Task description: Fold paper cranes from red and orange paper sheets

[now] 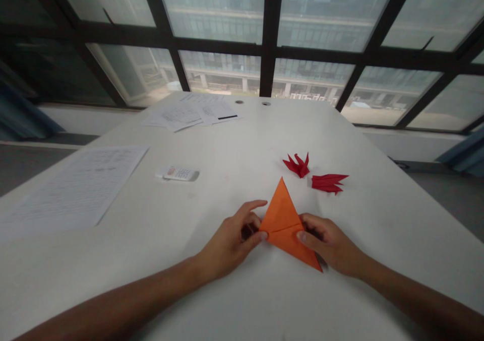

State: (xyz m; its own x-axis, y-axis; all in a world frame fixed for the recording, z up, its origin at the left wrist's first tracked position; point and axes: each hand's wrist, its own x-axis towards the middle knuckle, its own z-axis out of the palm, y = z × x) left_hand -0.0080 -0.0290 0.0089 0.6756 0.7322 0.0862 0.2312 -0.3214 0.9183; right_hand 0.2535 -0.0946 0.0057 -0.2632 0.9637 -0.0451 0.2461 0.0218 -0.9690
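Observation:
An orange sheet of origami paper [283, 211], folded into a triangle with a crease across its middle, is held up between my two hands. My left hand [234, 237] pinches its left corner between the thumb and a finger, while the index finger stretches out beside the edge. My right hand [333, 243] grips the right side, thumb on the front face and fingers behind. Just beyond the paper, two red folded paper pieces lie on the table: a pointed, crane-like one [297, 165] and a flatter one with several points [328, 183].
A white table [242, 154] stretches away to large windows. On it lie a small white bottle [178, 173] on its side, a printed sheet [79, 185] at the left, and several printed papers [189, 113] at the far end near two round holes.

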